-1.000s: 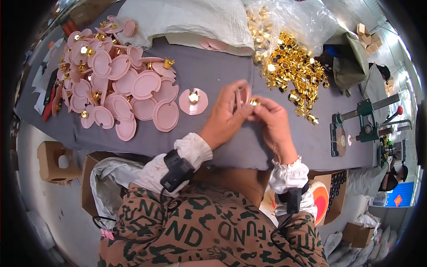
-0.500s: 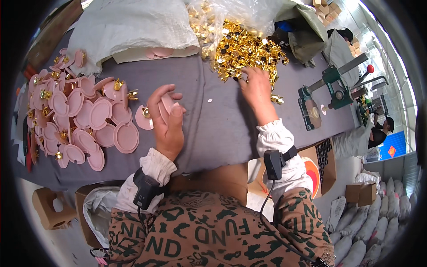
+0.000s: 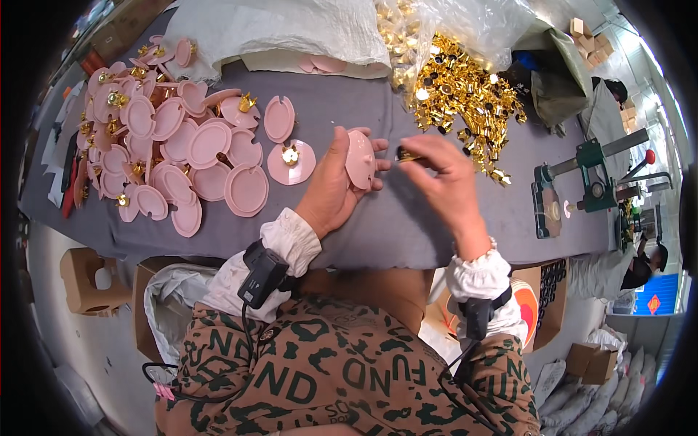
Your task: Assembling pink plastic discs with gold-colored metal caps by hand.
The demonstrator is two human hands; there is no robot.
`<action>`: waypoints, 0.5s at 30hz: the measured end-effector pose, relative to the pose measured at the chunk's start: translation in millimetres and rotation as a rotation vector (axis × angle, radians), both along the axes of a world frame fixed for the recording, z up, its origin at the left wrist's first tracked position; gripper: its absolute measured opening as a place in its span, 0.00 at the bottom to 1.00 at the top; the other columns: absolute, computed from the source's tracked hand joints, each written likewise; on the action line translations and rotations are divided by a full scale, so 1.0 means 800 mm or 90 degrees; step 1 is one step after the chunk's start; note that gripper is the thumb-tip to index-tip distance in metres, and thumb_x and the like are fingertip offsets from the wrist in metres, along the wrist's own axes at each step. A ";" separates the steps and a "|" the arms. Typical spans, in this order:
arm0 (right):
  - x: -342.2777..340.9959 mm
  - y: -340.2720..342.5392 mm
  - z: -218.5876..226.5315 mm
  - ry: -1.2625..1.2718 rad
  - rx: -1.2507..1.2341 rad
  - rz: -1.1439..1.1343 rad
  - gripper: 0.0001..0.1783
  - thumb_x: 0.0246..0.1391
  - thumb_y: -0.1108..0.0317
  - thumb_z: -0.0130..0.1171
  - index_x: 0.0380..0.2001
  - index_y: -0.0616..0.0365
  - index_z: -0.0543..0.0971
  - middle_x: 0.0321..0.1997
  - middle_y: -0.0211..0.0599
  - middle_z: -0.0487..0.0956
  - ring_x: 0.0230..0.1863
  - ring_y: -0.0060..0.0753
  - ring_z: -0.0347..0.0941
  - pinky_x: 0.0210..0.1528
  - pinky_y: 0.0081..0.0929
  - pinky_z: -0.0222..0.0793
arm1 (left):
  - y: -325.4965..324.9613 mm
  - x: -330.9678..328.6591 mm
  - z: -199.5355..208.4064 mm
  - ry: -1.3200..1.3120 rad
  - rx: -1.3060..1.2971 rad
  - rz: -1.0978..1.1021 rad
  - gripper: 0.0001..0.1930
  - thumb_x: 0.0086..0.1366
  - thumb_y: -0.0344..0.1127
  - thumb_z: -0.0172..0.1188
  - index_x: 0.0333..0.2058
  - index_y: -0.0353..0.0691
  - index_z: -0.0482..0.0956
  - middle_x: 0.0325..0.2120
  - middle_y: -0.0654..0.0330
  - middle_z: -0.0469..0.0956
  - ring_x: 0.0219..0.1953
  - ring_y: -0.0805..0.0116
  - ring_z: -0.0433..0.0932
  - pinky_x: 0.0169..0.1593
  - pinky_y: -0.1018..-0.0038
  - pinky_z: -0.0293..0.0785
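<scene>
My left hand (image 3: 326, 195) holds a pink round disc (image 3: 359, 161), its face with a small central stub turned toward my right hand. Pinched between the thumb and fingers of my right hand (image 3: 452, 190) is a small gold crown-shaped piece (image 3: 408, 154) with a black base, a short gap from the disc. Beside my left hand lies a pink disc with a gold crown (image 3: 291, 155) on it. Just beyond that one rests a plain notched pink disc (image 3: 279, 119).
Pink discs (image 3: 209, 145), some with gold crowns, are heaped at left on the grey cloth (image 3: 363, 236). A pile of gold pieces (image 3: 465, 102) spills from a clear plastic bag (image 3: 472, 25). A white sack (image 3: 283, 33) lies at the back; a green hand press (image 3: 592, 174) stands right.
My right hand has come back from the gold pile toward my left hand, carrying a crown piece. The disc in my left hand is now turned with its stub showing. The whole view has shifted.
</scene>
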State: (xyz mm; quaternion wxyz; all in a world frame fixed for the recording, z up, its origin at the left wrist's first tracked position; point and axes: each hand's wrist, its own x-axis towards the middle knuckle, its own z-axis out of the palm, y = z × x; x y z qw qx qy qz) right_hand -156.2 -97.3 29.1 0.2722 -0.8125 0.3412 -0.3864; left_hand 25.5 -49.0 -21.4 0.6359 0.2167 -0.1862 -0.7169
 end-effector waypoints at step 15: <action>0.040 0.030 -0.003 0.039 -0.105 0.028 0.12 0.45 0.76 0.68 0.37 0.61 0.82 0.35 0.39 0.83 0.33 0.33 0.81 0.35 0.27 0.77 | 0.014 -0.012 -0.010 -0.614 -0.318 0.276 0.30 0.74 0.58 0.36 0.60 0.36 0.59 0.53 0.55 0.67 0.49 0.70 0.68 0.53 0.74 0.66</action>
